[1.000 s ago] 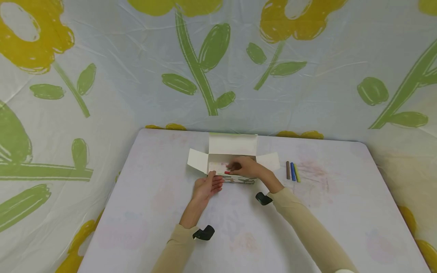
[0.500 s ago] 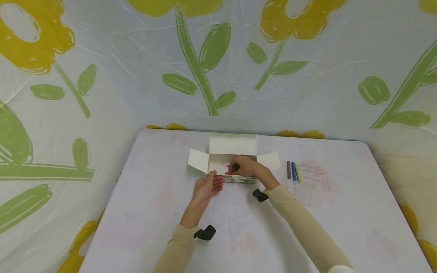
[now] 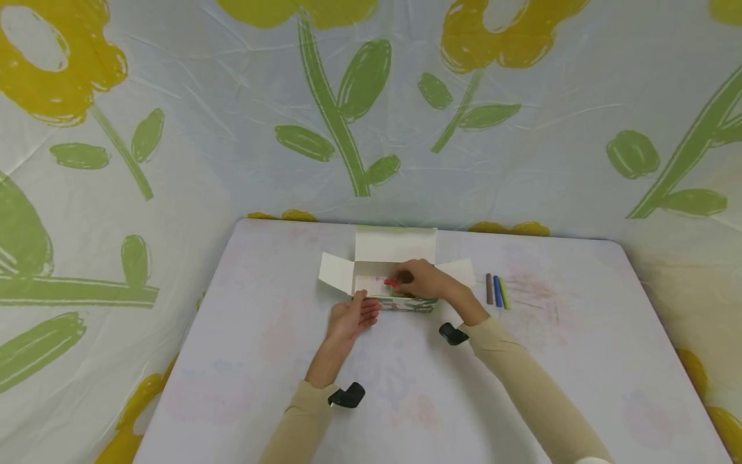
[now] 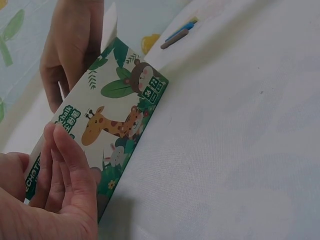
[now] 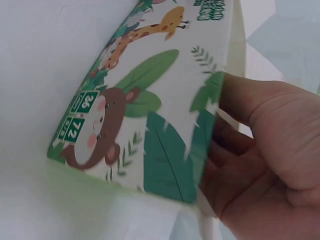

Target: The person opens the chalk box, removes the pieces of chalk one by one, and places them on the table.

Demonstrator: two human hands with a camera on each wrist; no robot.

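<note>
The open crayon box lies mid-table and is steadied at its near left corner by the left hand, fingers straight against the printed side. A red crayon is pinched by the right hand over the open top, evidently kept still for access; three crayons lie apart to the right.

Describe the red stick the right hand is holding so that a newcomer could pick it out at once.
On the pale table, find the open white box with spread flaps. The right hand reaches into it and pinches the red stick. It is the only red one; three other sticks, brown, blue and yellow-green, lie loose to the right.
</note>
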